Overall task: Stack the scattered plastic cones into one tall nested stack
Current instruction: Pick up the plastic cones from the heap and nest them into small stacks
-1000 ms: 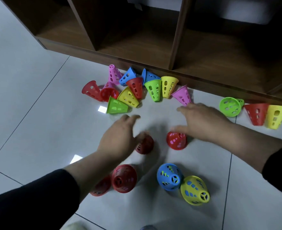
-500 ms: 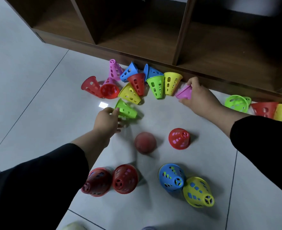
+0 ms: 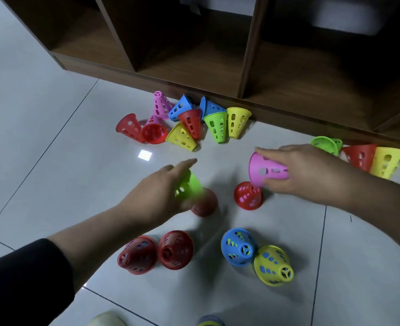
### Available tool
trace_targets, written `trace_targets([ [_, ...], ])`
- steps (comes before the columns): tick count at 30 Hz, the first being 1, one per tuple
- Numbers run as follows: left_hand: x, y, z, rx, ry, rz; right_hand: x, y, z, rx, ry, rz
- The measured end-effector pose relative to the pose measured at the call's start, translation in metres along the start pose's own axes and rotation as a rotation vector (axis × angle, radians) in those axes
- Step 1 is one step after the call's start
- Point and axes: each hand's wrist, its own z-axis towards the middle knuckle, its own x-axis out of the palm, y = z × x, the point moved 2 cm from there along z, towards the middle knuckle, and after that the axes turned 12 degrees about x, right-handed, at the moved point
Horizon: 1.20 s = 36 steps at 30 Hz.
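Tiled floor (image 3: 53, 137) before a wooden shelf (image 3: 194, 67): most cones are lying scattered. Left hand (image 3: 156, 194) is gripping a green cone (image 3: 189, 187); right hand (image 3: 307, 175) is lowering a pink cone (image 3: 264, 171) over an upright red cone (image 3: 248, 196). Stacking is barely beginning.

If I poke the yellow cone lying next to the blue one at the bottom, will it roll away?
Probably a little. The yellow cone lies tilted on smooth shiny floor tiles, so it would likely roll in a curve, not straight. It leans against the blue cone, which may stop it. Full of holes, it looks light.
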Motion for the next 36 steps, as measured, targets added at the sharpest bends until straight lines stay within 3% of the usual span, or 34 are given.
trace_targets([
  [3, 0.017, -0.011, 0.006, 0.079, 0.157, 0.238, 0.025, 0.013, -0.002, -0.052, 0.095, -0.162],
  [7, 0.042, -0.023, 0.028, 0.059, 0.234, 0.260, 0.045, 0.008, 0.006, -0.038, 0.101, -0.025],
  [10, 0.049, -0.035, 0.038, 0.024, 0.189, 0.328, 0.040, -0.029, 0.018, 0.039, -0.083, 0.059],
  [13, 0.047, -0.046, 0.048, 0.106, -0.003, 0.332, 0.037, -0.097, 0.021, 0.203, -0.338, 0.121],
  [18, 0.059, -0.090, 0.090, 0.217, -0.044, 0.132, 0.036, -0.193, 0.009, 0.521, -0.533, 0.036],
  [21, 0.077, -0.129, 0.125, 0.246, -0.045, 0.009, 0.041, -0.229, 0.006, 0.696, -0.477, 0.137],
  [23, 0.091, -0.152, 0.149, 0.220, -0.044, -0.087, 0.046, -0.241, 0.009, 0.715, -0.432, 0.220],
  [27, 0.129, -0.179, 0.198, -0.009, 0.020, -0.421, 0.041, -0.254, 0.017, 0.743, -0.445, 0.346],
  [32, 0.146, -0.212, 0.233, -0.310, 0.032, -0.879, 0.049, -0.244, 0.021, 0.623, -0.465, 0.239],
  [36, 0.152, -0.227, 0.252, -0.474, 0.076, -1.070, 0.049, -0.246, 0.025, 0.636, -0.454, 0.137],
])
